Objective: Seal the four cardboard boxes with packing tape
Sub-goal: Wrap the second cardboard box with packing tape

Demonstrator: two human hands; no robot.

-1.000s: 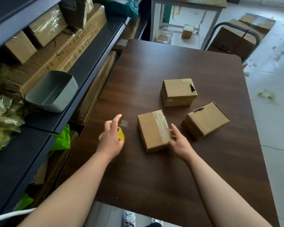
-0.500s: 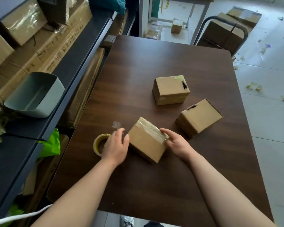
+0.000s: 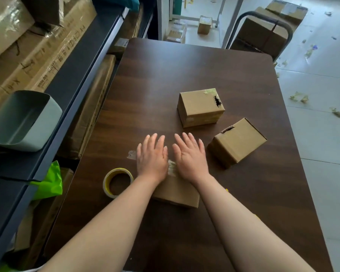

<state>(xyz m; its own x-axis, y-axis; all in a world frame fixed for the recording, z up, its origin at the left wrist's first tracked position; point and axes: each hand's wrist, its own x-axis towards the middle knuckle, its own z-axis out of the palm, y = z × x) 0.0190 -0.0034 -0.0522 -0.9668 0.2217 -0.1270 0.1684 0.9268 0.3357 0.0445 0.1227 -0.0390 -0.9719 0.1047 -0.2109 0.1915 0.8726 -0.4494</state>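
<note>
On the near box (image 3: 175,191), left hand (image 3: 151,157) & right hand (image 3: 190,157) now press flat, fingers straight — tilt's over (tape roll (image 3: 106,183) idle); seal approx. done.

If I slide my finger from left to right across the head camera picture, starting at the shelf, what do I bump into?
Grey bin → tape roll → left hand → right hand → tilted box.

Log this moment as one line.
left hand: flat on taped box | right hand: flat on same box | tape roll: on table, left of box
</note>
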